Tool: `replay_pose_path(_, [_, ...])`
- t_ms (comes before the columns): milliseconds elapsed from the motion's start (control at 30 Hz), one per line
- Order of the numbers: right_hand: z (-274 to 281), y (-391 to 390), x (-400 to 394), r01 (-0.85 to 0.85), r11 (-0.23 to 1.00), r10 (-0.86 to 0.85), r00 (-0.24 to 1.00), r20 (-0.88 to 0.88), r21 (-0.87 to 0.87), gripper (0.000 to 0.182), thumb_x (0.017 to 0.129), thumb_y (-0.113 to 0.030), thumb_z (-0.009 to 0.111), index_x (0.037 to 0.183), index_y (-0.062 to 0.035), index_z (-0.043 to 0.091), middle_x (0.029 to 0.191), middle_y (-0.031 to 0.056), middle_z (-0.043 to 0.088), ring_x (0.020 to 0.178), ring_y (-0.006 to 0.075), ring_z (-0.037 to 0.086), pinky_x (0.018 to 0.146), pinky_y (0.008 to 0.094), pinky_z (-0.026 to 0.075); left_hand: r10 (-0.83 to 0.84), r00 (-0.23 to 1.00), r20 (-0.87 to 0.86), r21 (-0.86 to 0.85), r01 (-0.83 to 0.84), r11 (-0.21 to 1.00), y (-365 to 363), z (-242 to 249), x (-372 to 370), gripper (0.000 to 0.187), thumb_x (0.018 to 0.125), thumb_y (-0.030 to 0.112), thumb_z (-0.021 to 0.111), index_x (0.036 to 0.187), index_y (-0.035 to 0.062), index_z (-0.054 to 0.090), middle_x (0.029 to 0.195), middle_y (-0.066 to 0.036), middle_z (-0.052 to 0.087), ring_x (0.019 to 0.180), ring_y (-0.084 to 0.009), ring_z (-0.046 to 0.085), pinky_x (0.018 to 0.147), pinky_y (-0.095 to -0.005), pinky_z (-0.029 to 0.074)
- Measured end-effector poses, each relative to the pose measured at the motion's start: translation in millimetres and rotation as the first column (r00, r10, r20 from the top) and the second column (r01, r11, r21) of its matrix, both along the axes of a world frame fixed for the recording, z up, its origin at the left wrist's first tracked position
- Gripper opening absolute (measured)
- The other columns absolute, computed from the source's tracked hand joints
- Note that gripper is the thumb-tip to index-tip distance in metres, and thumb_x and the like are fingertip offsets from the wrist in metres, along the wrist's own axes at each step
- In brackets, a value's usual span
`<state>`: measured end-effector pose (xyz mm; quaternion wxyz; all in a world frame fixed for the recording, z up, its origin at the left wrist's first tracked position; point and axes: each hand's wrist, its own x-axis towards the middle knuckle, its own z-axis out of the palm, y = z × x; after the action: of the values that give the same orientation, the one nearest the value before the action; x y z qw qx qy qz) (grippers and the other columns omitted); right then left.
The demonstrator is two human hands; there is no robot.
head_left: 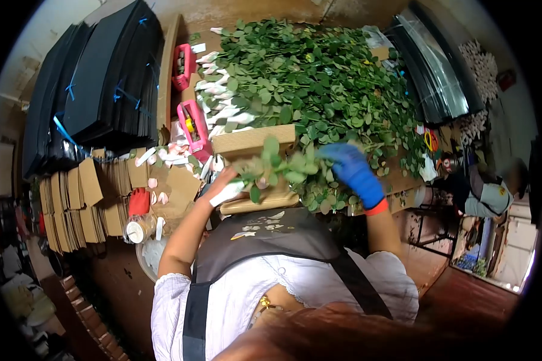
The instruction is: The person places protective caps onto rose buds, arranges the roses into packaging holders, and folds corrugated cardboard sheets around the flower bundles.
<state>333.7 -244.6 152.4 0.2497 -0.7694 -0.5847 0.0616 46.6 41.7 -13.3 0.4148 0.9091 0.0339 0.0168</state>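
A leafy rose stem [286,168] stretches between my two hands, above strips of corrugated cardboard [256,139] at the table's front edge. My bare left hand [224,180] is closed around its left end, where a white-sleeved bud [227,194] shows at the wrist side. My right hand [345,163], in a blue glove with a red cuff, reaches in among the leaves at the other end; its fingers are blurred and partly hidden. Beyond my hands lies a big heap of leafy stems [319,84], their white-sleeved heads [223,90] pointing left.
Pink holders [194,129] stand left of the heap. Folded cardboard pieces [78,198], a red glove [139,202] and a cup [135,231] sit at the left. Black sheet stacks [111,72] flank the table. Another person [491,195] is at the far right.
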Motion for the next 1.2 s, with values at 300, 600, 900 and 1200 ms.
replay_pose_path(300, [-61.6,-11.5,8.3,0.183,0.924,-0.211,0.976,-0.047,-0.336,0.038,0.082,-0.018,0.068,0.119,-0.0173,0.067,0.120,0.0140,0.065,0.107,0.0350,0.062,0.088,0.0483,0.051,-0.007,0.991,-0.134,0.016,0.009,1.000,-10.7,18.8,-0.4,0.037,0.080,0.035,0.081,0.108,0.0126,0.075,0.130,-0.017,0.052,0.119,-0.0367,0.048,0.101,-0.0431,0.043])
replay_pose_path(600, [-82.4,63.7,83.9,0.479,0.858,-0.512,0.825,0.238,0.187,0.025,0.085,-0.021,0.068,0.110,-0.0184,0.068,0.131,0.0072,0.060,0.114,0.0330,0.057,0.098,0.0464,0.044,-0.051,0.992,-0.113,0.055,0.058,0.997,-12.7,23.9,7.2,0.031,0.079,0.032,0.079,0.105,0.0151,0.077,0.132,-0.019,0.049,0.124,-0.0385,0.045,0.106,-0.0449,0.039])
replay_pose_path(900, [29.1,16.9,15.4,-0.051,0.994,0.060,0.993,-0.102,0.095,0.021,0.091,-0.014,0.061,0.109,-0.0190,0.072,0.096,0.0085,0.071,0.087,0.0301,0.069,0.075,0.0434,0.057,0.008,0.986,-0.166,0.109,0.010,0.994,-12.5,24.0,3.3,0.065,0.078,0.036,0.083,0.130,0.0040,0.060,0.134,-0.018,0.051,0.124,-0.0383,0.047,0.104,-0.0433,0.042])
replay_pose_path(1200, [-120.0,-17.7,15.0,0.052,0.850,0.027,0.989,0.143,-0.524,0.025,0.086,-0.017,0.065,0.110,-0.0181,0.070,0.093,0.0086,0.069,0.092,0.0317,0.068,0.077,0.0455,0.054,0.122,0.988,-0.099,-0.237,-0.143,0.961,-17.9,16.0,-0.1,0.055,0.076,0.014,0.088,0.126,0.0061,0.066,0.106,-0.009,0.062,0.087,-0.0185,0.068,0.075,-0.0293,0.057])
